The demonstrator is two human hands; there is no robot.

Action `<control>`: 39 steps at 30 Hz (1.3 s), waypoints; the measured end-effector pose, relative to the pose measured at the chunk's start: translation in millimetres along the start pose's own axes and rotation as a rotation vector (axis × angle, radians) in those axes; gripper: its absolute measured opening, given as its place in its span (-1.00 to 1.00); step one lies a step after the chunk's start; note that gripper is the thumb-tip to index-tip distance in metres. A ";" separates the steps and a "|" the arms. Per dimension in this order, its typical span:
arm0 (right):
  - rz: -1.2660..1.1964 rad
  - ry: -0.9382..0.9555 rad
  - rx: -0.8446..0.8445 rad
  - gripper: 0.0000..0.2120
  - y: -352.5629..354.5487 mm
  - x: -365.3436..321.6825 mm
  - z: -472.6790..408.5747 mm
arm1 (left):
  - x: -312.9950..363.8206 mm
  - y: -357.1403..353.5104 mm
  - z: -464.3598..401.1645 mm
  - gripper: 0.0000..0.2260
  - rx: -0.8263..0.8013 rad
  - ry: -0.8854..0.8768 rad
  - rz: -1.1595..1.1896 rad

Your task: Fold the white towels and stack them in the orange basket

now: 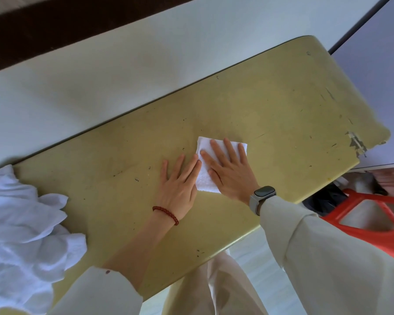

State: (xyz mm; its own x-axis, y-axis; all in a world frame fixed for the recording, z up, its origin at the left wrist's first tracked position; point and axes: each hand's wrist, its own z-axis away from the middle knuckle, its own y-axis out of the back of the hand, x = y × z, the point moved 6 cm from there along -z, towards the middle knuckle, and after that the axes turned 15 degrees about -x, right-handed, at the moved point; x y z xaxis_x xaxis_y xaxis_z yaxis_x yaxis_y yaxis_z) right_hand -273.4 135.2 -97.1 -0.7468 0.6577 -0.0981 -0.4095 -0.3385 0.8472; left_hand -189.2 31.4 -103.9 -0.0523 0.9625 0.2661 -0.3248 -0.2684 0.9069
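Yellow-green and scratched, the table runs diagonally against a pale wall, with chipped paint at its right end. Near the middle of the tabletop, the right hand lies flat, fingers spread and straight, pressing down on a small folded white towel that sits square on the surface. The left hand rests beside it, palm down with fingers extended; its fingertips reach the towel's left edge, and most of the hand lies on bare tabletop. A red bead bracelet circles the left wrist, and a grey smartwatch sits on the right wrist above a cream sleeve. At the table's left end, a heap of unfolded white towels spills over the near corner, well apart from the hands. Beyond the table's near right edge, lower than the tabletop, part of the orange basket shows, its openwork rim in view.
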 end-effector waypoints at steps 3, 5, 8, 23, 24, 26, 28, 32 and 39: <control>-0.111 -0.039 0.144 -0.61 22.2 8.0 0.6 | 0.3 1.1 -0.1 -0.58 0.004 -0.007 -0.011; -0.213 -0.128 0.214 -0.67 36.5 21.9 -2.6 | 0.8 1.3 -0.9 -0.57 -0.002 -0.004 -0.023; -0.367 -0.237 0.059 -0.75 45.1 45.3 -16.6 | 0.3 1.2 -1.3 -0.58 -0.001 -0.001 -0.026; -0.605 -0.074 -0.197 -0.93 75.6 26.5 -6.5 | -6.7 2.8 -0.9 -0.58 0.060 -0.003 0.143; -0.647 -0.041 -0.176 -0.96 82.4 24.2 1.9 | -8.2 12.6 0.6 -0.59 0.124 0.018 0.283; -0.739 0.028 -0.149 -0.86 97.8 17.0 19.7 | -16.2 34.5 3.3 -0.63 0.196 0.151 0.696; -0.816 0.120 -0.138 -0.76 113.9 4.7 37.4 | -23.2 45.4 5.7 -0.66 0.154 0.329 1.149; -1.058 0.207 -0.103 -0.78 136.6 -5.3 71.8 | -4.3 52.6 16.7 -0.50 -0.009 0.416 2.153; -1.493 0.233 -0.167 -0.96 97.4 -7.7 132.2 | 60.9 79.2 103.6 -0.69 0.176 0.185 2.248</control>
State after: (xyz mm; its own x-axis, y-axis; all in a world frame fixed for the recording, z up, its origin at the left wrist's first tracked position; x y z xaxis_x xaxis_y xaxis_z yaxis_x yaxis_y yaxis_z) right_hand -238.3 186.1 55.2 0.3352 0.3442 -0.8770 -0.8829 0.4396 -0.1649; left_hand -120.3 64.7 17.9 -0.1590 -0.8151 0.5571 0.4255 -0.5657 -0.7063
